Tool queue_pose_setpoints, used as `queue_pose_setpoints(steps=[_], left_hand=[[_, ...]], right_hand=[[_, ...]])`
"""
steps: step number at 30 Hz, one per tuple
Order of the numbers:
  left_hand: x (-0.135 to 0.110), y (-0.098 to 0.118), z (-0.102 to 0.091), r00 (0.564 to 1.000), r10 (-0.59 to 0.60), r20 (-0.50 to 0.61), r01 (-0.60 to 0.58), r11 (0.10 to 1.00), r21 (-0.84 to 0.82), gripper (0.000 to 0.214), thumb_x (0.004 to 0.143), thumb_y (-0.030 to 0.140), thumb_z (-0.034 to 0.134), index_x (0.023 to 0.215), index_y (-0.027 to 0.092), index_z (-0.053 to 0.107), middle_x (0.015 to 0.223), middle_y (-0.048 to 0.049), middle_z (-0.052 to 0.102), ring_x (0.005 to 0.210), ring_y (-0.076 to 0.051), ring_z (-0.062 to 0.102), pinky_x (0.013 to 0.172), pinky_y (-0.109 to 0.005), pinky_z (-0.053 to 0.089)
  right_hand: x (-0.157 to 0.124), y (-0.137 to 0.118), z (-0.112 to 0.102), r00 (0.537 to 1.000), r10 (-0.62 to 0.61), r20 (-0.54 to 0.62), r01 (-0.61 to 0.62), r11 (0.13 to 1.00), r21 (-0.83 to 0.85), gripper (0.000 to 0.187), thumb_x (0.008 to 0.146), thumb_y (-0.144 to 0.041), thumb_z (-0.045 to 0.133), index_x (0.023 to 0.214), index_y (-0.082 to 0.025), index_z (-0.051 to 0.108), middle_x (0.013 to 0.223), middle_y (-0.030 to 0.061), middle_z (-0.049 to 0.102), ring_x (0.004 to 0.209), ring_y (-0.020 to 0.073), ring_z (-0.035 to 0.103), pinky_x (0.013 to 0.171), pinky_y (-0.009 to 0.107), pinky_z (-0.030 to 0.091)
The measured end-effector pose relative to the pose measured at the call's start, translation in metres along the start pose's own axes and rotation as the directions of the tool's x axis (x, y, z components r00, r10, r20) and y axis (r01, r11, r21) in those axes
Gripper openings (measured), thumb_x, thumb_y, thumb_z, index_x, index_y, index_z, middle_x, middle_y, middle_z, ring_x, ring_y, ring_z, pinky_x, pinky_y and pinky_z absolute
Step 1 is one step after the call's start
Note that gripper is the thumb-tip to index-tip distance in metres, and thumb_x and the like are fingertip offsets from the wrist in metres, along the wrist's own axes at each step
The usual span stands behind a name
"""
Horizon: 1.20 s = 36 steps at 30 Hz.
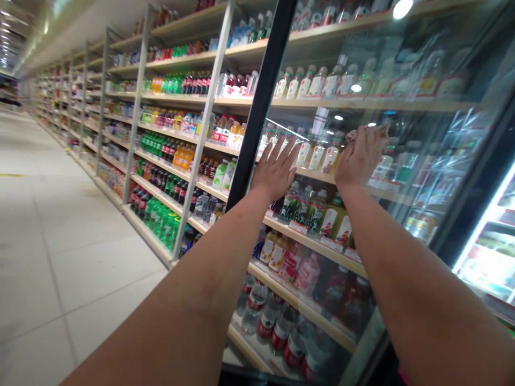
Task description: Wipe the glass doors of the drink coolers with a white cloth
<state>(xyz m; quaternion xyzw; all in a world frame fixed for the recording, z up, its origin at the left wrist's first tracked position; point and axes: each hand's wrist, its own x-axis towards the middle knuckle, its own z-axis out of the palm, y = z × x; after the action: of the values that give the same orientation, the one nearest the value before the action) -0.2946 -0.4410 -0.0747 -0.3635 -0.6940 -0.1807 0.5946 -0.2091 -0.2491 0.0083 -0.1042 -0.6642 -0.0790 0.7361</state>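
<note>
Both my arms reach forward to the glass door (322,120) of a drinks fridge. My left hand (274,170) lies against the glass near the black frame (263,91), its fingers spread and nothing in it. Further right, my right hand (359,158) presses a crumpled, brownish patterned cloth (378,131) to the pane, with the fingers over it. Part of the cloth is hidden under the hand. Behind the glass, rows of bottles (317,155) stand on pale shelves, and lamp reflections show on the pane.
Left of the door, open shelving (193,139) packed with drink bottles runs far back along an aisle. Pale floor tiles (92,262) lie beside it. Another lit fridge section (491,252) stands at the right edge.
</note>
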Motion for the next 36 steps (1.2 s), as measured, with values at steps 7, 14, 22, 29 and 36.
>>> queue_pose_setpoints(steps=[7, 14, 22, 29, 36], left_hand=[[0.0, 0.002, -0.005, 1.0, 0.004, 0.009, -0.004, 1.0, -0.001, 0.06, 0.105, 0.033, 0.03, 0.161, 0.014, 0.022, 0.169, -0.0055, 0.014, 0.157, -0.027, 0.006, 0.13, -0.046, 0.006], [0.0, 0.002, -0.005, 1.0, -0.002, 0.007, 0.002, 1.0, 0.006, 0.061, 0.104, 0.032, 0.034, 0.161, 0.016, 0.021, 0.17, -0.0038, 0.013, 0.157, -0.027, 0.008, 0.13, -0.046, 0.007], [0.0, 0.001, -0.003, 1.0, -0.012, 0.016, 0.012, 1.0, -0.018, 0.061, 0.103, 0.033, 0.034, 0.161, 0.016, 0.023, 0.169, -0.0041, 0.014, 0.157, -0.025, 0.003, 0.13, -0.046, 0.007], [0.0, 0.001, -0.002, 1.0, -0.005, 0.006, 0.005, 0.999, -0.049, 0.06, 0.104, 0.032, 0.031, 0.161, 0.016, 0.024, 0.169, -0.0042, 0.015, 0.157, -0.026, 0.006, 0.13, -0.047, 0.007], [0.0, -0.001, 0.0, 1.0, -0.006, -0.001, 0.006, 0.998, -0.068, 0.061, 0.103, 0.032, 0.032, 0.161, 0.015, 0.024, 0.169, -0.0045, 0.016, 0.157, -0.024, 0.002, 0.131, -0.046, 0.005]], right_hand=[[-0.02, 0.001, -0.008, 0.969, -0.245, 0.022, 0.245, 0.97, 0.014, 0.052, 0.095, -0.025, 0.035, 0.142, -0.016, 0.056, 0.152, 0.0113, 0.049, 0.147, 0.0305, 0.036, 0.118, 0.057, 0.035], [-0.031, -0.002, -0.015, 0.831, -0.54, 0.132, 0.532, 0.842, 0.09, 0.052, 0.095, -0.025, 0.038, 0.145, -0.02, 0.053, 0.154, 0.0074, 0.048, 0.147, 0.0249, 0.038, 0.12, 0.05, 0.034], [-0.025, 0.02, 0.012, 0.974, 0.074, -0.212, -0.056, 0.995, 0.088, 0.056, 0.096, -0.028, 0.028, 0.145, -0.012, 0.05, 0.147, 0.0161, 0.052, 0.144, 0.0286, 0.042, 0.118, 0.058, 0.034], [-0.043, -0.009, -0.017, 0.853, -0.505, 0.134, 0.496, 0.863, 0.094, 0.052, 0.096, -0.028, 0.037, 0.145, -0.019, 0.053, 0.154, 0.0071, 0.049, 0.148, 0.0228, 0.037, 0.123, 0.047, 0.031], [-0.033, 0.014, 0.005, 0.979, 0.12, -0.164, -0.105, 0.99, 0.094, 0.057, 0.097, -0.025, 0.025, 0.147, -0.013, 0.048, 0.15, 0.016, 0.049, 0.144, 0.0288, 0.042, 0.117, 0.06, 0.033]])
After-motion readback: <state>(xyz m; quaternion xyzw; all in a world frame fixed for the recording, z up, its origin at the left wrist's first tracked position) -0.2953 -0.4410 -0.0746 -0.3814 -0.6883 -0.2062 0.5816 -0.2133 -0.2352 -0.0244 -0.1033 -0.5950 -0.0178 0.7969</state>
